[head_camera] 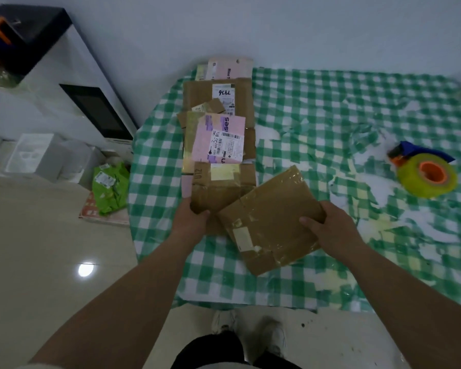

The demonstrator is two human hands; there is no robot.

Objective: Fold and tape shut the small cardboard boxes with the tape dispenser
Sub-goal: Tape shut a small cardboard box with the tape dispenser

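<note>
We grip one flattened box (269, 219) in our right hand (328, 225) — fingers curled round its edge — while our left hand (190, 217) grips another (218, 187) on the row. Nothing looks folded or taped yet, we judge — the tape dispenser (425, 171) lies well apart on the tablecloth (330, 102).

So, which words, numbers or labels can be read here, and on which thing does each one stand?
"7936", handwritten and upside down: white label on the far brown box.
"ises": pink box, along its side.
"U12": flattened brown box held by the left hand.
"Mine": pale package at the far end, the rest unreadable.
Shipping label print on the pink box: too small to read.
Box in the right hand: labels blank or blurred.
</note>
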